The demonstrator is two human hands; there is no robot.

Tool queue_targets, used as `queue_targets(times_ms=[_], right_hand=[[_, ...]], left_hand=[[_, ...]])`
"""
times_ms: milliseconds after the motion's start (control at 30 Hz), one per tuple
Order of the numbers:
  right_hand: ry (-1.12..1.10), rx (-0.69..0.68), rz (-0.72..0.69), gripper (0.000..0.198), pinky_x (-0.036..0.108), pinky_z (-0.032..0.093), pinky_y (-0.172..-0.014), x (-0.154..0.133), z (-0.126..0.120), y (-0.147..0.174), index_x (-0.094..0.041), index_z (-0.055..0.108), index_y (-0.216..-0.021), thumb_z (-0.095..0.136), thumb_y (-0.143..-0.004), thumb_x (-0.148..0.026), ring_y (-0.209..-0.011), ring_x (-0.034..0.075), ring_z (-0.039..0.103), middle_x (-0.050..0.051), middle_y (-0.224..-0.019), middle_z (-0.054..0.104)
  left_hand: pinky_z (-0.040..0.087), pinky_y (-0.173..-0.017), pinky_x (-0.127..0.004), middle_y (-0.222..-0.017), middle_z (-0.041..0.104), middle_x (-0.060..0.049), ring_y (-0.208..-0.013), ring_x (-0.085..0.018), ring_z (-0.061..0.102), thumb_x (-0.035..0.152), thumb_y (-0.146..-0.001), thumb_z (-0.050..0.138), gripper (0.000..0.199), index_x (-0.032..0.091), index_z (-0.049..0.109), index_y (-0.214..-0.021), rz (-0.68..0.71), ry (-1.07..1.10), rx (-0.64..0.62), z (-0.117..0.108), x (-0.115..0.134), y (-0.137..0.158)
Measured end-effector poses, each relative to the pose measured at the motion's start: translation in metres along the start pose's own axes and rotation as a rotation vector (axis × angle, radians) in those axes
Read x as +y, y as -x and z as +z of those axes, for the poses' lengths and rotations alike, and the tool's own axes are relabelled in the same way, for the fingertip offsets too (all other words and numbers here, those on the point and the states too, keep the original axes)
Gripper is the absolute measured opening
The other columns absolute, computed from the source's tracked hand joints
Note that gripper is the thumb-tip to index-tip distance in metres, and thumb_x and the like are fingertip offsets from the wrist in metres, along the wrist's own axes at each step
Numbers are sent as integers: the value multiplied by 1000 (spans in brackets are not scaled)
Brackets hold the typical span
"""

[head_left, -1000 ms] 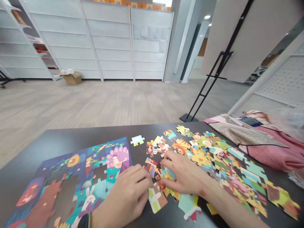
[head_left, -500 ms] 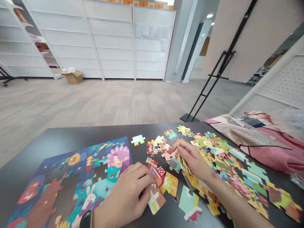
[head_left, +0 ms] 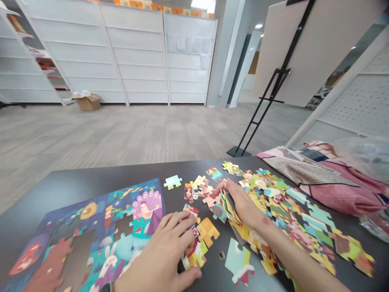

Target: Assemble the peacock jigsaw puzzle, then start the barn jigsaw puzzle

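Toward the bottom centre, my left hand (head_left: 165, 249) lies over a small group of puzzle pieces (head_left: 199, 252) with a red barn pattern. Its fingers are bent and its thumb is held apart, touching the table beside the pieces. My right hand (head_left: 238, 200) is closed around a stack of puzzle pieces (head_left: 228, 207), tilted on edge between fingers and palm. An orange piece (head_left: 208, 231) lies between the hands, and a pale green piece (head_left: 237, 259) is nearer me. To the left is a partly filled animal puzzle (head_left: 148, 205) with dark gaps.
A wide heap of loose pieces (head_left: 291, 219) spreads over the right of the black table (head_left: 106, 178). One light blue piece (head_left: 173, 182) lies near the far edge. Pink fabric bags (head_left: 334, 178) lie at the right. Beyond stands a black easel stand (head_left: 258, 113).
The pieces under my left hand have shifted left, and the orange piece now lies apart from them. My right hand has tilted its stack, showing more edges. The view has moved slightly.
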State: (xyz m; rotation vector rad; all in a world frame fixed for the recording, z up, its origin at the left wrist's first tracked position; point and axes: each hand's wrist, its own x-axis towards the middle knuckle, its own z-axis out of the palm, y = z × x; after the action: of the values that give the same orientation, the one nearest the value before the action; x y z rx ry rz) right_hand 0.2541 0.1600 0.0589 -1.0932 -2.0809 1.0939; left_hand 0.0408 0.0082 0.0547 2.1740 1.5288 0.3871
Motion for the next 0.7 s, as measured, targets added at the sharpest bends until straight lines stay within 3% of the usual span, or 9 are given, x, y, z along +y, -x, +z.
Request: queue_targets(times_ms=[67, 167, 233, 300, 367, 500, 600, 700], right_hand=[[17, -59, -46, 62, 33, 45, -91, -2, -1, 0, -22, 69, -91, 21, -104, -59, -91, 20, 62, 3, -90, 69], [99, -287, -118, 48, 32, 47, -85, -4, -1, 3, -22, 72, -90, 36, -101, -53, -88, 20, 64, 3, -90, 72], [251, -413, -132, 30, 35, 47, -85, -7, 0, 8, -24, 74, -99, 59, -90, -49, -89, 22, 65, 3, -93, 73], [409, -469, -137, 39, 38, 46, -90, -9, 2, 14, -27, 73, -114, 74, -78, -43, -97, 26, 65, 4, -101, 73], [494, -503, -156, 47, 41, 46, -94, -12, 4, 19, -28, 70, -121, 76, -75, -38, -102, 28, 63, 6, -107, 69], [504, -528, -190, 34, 41, 45, -97, -16, 4, 22, -25, 70, -110, 71, -76, -25, -107, 26, 59, 6, -111, 62], [456, -482, -188, 32, 39, 44, -98, -15, 3, 19, -23, 64, -99, 67, -69, -12, -109, 24, 56, 4, -110, 61], [368, -399, -217, 23, 37, 46, -94, -11, -1, 14, -24, 60, -89, 61, -73, -7, -101, 20, 58, 1, -101, 63]], left_hand=[[32, -116, -54, -149, 54, -7, -140, -34, 41, 35, -78, 79, 43, 23, 63, -116, -19, 32, -35, -3, 3, -1], [33, -114, -48, -143, 57, -3, -135, -31, 44, 28, -74, 82, 36, 23, 63, -103, -29, 85, -24, -3, 6, -1], [36, -109, -42, -133, 61, 0, -128, -27, 48, 25, -72, 83, 32, 23, 60, -93, -30, 116, -9, -1, 6, -1], [38, -103, -38, -124, 62, 1, -120, -25, 51, 24, -70, 85, 32, 22, 57, -87, -32, 128, 6, 1, 4, 0], [38, -101, -36, -120, 61, 1, -117, -24, 51, 24, -69, 86, 35, 22, 55, -86, -27, 132, 29, 3, 2, 0], [37, -98, -35, -117, 60, 2, -114, -22, 50, 28, -68, 88, 40, 22, 52, -83, -2, 134, 67, 4, 0, 1], [38, -97, -35, -120, 61, 2, -113, -23, 52, 31, -67, 90, 42, 22, 53, -85, 10, 113, 86, 7, -3, 0], [37, -100, -37, -127, 61, 1, -118, -25, 52, 42, -69, 90, 44, 24, 56, -91, 61, 92, 98, 13, -8, -2]])
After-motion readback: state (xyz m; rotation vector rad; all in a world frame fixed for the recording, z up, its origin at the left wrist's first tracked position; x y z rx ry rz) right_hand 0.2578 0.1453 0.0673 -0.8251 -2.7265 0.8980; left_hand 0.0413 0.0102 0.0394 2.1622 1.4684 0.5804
